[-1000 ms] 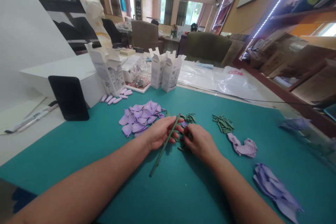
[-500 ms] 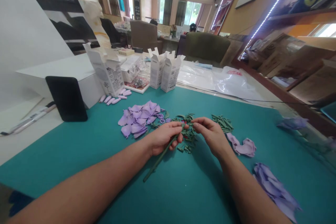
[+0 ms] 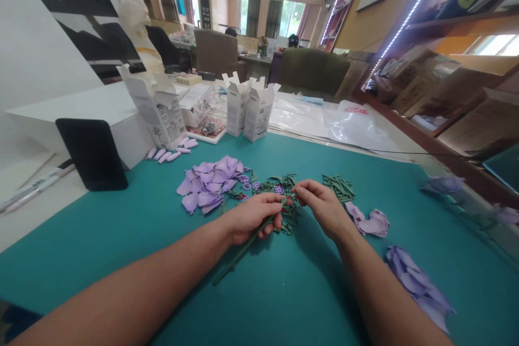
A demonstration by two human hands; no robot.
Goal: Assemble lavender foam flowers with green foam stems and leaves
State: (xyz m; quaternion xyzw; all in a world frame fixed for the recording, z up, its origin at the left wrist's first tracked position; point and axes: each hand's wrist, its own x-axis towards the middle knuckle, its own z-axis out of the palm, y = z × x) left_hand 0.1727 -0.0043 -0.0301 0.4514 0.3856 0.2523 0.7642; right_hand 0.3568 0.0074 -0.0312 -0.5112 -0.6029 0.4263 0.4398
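Note:
My left hand [image 3: 256, 217] is closed round a thin green flower stem [image 3: 235, 259], which slants down toward me over the mat. My right hand [image 3: 318, 203] is beside its upper end, thumb and forefinger pinched together; whatever is between those fingertips is too small to name. Beneath and behind both hands lies a scatter of small green pieces [image 3: 288, 227]. Purple wheel-shaped pieces [image 3: 256, 186] lie just beyond my left hand, and a heap of purple petals [image 3: 208, 181] is to its left. Short green rods [image 3: 339, 187] are piled past my right hand.
A teal mat [image 3: 133, 238] covers the table. Pale lilac pieces [image 3: 166, 155], a black tablet-like panel [image 3: 92, 154] and white cartons [image 3: 259, 111] stand or lie at the back left. Pink petals [image 3: 373, 223] and a purple petal stack [image 3: 417, 284] lie at right.
The view has shifted slightly, so the scene sits a little further left. Both hands keep nearly the same pose, and my left hand still holds the stem.

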